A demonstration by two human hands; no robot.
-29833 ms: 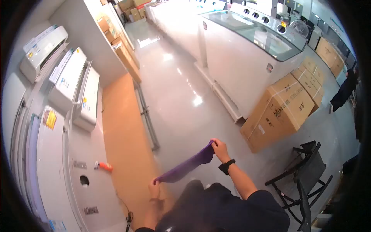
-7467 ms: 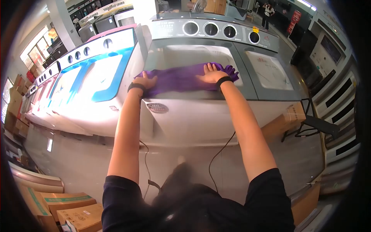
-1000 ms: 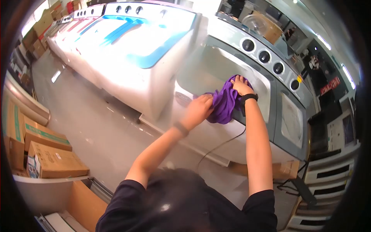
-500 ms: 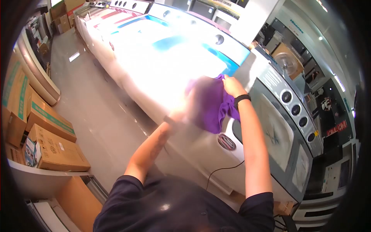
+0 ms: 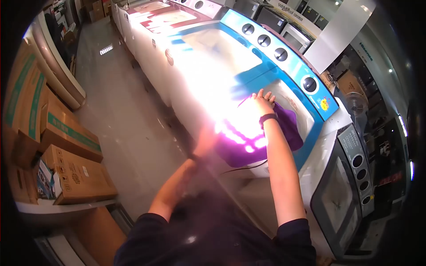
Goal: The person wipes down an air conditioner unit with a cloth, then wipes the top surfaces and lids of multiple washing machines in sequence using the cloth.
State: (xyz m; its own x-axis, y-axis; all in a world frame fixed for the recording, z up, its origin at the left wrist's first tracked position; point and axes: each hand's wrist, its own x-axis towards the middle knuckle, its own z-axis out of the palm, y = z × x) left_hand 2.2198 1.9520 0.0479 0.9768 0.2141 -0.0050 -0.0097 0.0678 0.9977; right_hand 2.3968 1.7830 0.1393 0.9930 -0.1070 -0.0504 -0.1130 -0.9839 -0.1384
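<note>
A purple cloth (image 5: 243,156) lies over the front right corner of a twin-tub washing machine with a blue top (image 5: 259,80), part of it hanging over the front edge. My right hand (image 5: 262,104), with a dark band at the wrist, rests on the cloth with its fingers stretched and apart. Beside the cloth's left part is my left hand (image 5: 208,138), washed out by strong glare; its fingers do not show clearly. Bright light also hides the middle of the cloth and the machine's front.
To the right stands a grey-topped washing machine (image 5: 336,201). A red-topped one (image 5: 166,17) continues the row at the back left. Cardboard boxes (image 5: 82,175) are stacked on the left, across the tiled aisle (image 5: 128,111). A thin dark cable (image 5: 244,168) runs below the cloth.
The view has shifted right along the row. The cloth, bunched and held up before, now lies spread on the blue-topped machine. My right hand has gone from pinching it to lying on it.
</note>
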